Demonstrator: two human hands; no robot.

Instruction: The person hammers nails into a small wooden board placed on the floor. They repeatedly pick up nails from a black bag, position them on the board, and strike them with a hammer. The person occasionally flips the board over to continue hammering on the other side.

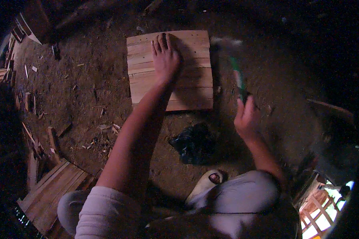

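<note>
A square panel of pale wooden planks lies on the ground in front of me, with small dark nail spots near its edges. My left hand rests flat on its upper part, fingers stretched out and holding nothing. To the right of the panel, my right hand is closed round the lower end of a green-handled hammer. Motion blurs the hammer; its head shows only as a pale smear beside the panel's upper right corner.
A black plastic bag lies between the panel and my knees. Wood scraps and chips litter the dirt floor at left. Another plank panel sits at lower left. A wooden strip lies at far right, above a bright lattice opening.
</note>
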